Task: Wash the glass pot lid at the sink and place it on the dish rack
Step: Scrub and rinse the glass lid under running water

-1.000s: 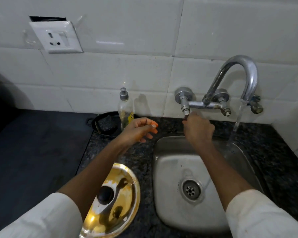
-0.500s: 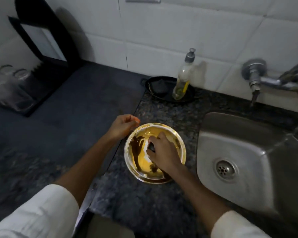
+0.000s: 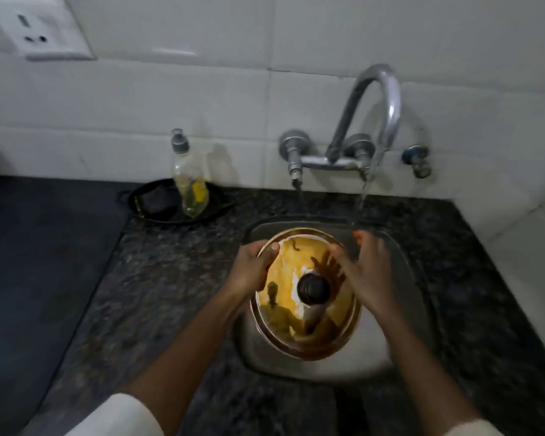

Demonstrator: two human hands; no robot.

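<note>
The glass pot lid (image 3: 299, 322), smeared with yellow-brown residue and topped by a black knob, is held over the steel sink (image 3: 400, 357). My left hand (image 3: 252, 269) grips its left rim with the thumb on top. My right hand (image 3: 364, 272) rests against the lid's right rim, fingers spread, fingertips near the falling water. The tap (image 3: 375, 121) runs a thin stream down to the sink's back right. The dish rack is out of view.
A soap bottle (image 3: 191, 180) stands on a black dish (image 3: 158, 201) left of the tap. Dark granite counter (image 3: 158, 294) surrounds the sink. A wall socket (image 3: 35, 26) sits on the white tiles at top left.
The lid has gone from the counter left of the sink to over the sink basin. My left hand now grips its rim and my right hand has left the knob for the right rim.
</note>
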